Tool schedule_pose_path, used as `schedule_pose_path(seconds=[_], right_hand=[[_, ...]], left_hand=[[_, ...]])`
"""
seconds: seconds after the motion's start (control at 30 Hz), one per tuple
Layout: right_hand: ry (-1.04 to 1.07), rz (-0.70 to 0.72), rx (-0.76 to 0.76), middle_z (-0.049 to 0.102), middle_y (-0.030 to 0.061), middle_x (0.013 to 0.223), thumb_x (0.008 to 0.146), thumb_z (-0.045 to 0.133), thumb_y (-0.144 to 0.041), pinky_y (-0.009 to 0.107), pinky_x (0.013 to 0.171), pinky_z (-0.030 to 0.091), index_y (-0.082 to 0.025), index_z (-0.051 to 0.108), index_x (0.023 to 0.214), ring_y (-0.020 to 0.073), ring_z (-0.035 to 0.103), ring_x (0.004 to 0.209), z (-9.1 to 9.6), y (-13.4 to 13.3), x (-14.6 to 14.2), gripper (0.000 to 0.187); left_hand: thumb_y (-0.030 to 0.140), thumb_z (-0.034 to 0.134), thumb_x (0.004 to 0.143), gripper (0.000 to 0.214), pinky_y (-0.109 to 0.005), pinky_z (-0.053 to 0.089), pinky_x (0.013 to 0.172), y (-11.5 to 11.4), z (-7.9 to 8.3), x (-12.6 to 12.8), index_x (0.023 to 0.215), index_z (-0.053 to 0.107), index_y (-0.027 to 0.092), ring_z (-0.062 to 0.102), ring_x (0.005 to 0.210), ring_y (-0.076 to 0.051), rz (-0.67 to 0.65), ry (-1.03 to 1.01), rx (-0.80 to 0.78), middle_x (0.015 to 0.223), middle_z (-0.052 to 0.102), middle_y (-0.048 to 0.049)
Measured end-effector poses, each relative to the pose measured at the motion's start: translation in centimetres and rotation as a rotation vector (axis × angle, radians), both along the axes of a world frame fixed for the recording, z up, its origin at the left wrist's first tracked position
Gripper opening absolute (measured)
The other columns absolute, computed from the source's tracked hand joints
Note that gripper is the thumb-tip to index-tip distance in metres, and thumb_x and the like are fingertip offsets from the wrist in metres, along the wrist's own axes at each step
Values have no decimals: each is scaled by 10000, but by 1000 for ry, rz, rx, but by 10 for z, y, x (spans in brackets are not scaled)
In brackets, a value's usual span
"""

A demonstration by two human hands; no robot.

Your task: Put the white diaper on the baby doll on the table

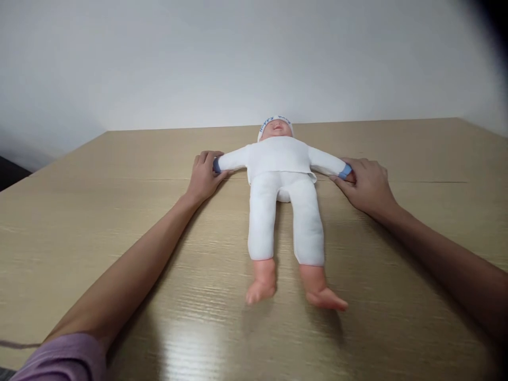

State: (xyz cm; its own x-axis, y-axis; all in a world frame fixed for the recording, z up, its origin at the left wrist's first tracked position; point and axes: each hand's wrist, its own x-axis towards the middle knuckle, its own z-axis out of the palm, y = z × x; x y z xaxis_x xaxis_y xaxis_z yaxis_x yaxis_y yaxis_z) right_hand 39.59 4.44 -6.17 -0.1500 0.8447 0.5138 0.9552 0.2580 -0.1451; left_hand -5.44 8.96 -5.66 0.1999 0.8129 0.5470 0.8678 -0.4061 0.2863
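Observation:
A baby doll (280, 159) lies on its back on the table, its head at the far side and its bare feet toward me. It is dressed in a white long-sleeved top with blue cuffs, white trousers and a white cap (264, 127) with blue lettering. Both doll arms are stretched out sideways. My left hand (205, 174) is closed around the doll's hand at the left blue cuff. On the other side, my right hand (367, 182) grips the doll's other hand by its cuff. The doll's hands are mostly hidden under my fingers.
The light wooden table (190, 275) spreads widely around the doll, with a thin seam across it. A pale wall (238, 58) rises behind its far edge. A dark shape (11, 172) shows past the left edge, and a thin cord-like strip (18, 345) lies at lower left.

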Motion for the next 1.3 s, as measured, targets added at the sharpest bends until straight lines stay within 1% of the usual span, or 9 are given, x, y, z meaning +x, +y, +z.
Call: schedule_pose_path(seconds=[0.27,0.4,0.57,0.7,0.8,0.9,1.03,1.17,1.3], right_hand=[[78,83,-47,656,216,1398,1007,535,-511,484,1093,392,-145,562,1543,330,555,1265,-21,21,26,650],[69,-35,-30,628,231,1417,960,573,-496,527,1113,406,-97,533,1549,371,537,1298,-30,24,28,713],[125,-180,-35,591,265,1428,900,609,-493,578,1113,408,-65,519,1544,430,503,1317,-31,-3,18,778],[196,-224,-4,554,285,1456,885,614,-456,593,1113,398,-59,552,1491,443,475,1331,-28,-49,-2,727],[222,-157,11,581,280,1420,872,629,-385,588,1128,392,-58,582,1422,422,498,1310,-17,-104,-26,641],[286,22,69,635,222,1370,940,606,-385,571,1134,409,-129,601,1381,378,549,1280,-1,-187,-51,510],[447,293,152,668,122,1320,1060,467,-266,496,1135,425,-236,597,1359,288,586,1273,-3,-332,-68,327],[422,602,69,711,97,1109,1043,445,-222,439,963,509,-230,646,1240,269,656,1072,-50,-455,-60,282],[558,520,-151,693,46,903,1058,431,-205,359,774,532,-235,679,1102,217,673,839,-106,-522,-58,253]], left_hand=[[484,668,962,497,-432,442,1028,0,-4,-6,1388,609,237,558,1142,-305,34,24,-81,1251,671,-114],[452,670,961,531,-449,431,1064,-18,-7,-4,1433,603,219,543,1194,-321,45,14,-39,1306,654,-132],[319,708,920,537,-499,395,1132,-58,-11,2,1417,613,139,487,1310,-365,154,-36,11,1415,581,-194],[249,693,923,411,-499,370,1163,-105,3,25,1312,639,127,499,1310,-340,106,-153,30,1376,605,-197],[268,675,953,283,-452,430,1085,-175,27,61,1217,638,173,559,1186,-286,-16,-338,-3,1270,654,-142],[325,559,1049,132,-357,472,929,-288,38,98,1096,613,214,584,1021,-213,-170,-535,-11,1105,664,-77],[299,546,1045,94,-329,457,843,-454,9,110,995,565,222,576,922,-193,-553,-382,-331,972,633,-59],[442,550,1036,266,-314,447,772,-575,-42,51,896,535,217,567,832,-187,-298,-297,-695,902,637,-49],[638,628,932,412,-302,530,806,-654,-81,-63,905,651,228,640,886,-207,-91,-486,-1195,942,709,-41]])
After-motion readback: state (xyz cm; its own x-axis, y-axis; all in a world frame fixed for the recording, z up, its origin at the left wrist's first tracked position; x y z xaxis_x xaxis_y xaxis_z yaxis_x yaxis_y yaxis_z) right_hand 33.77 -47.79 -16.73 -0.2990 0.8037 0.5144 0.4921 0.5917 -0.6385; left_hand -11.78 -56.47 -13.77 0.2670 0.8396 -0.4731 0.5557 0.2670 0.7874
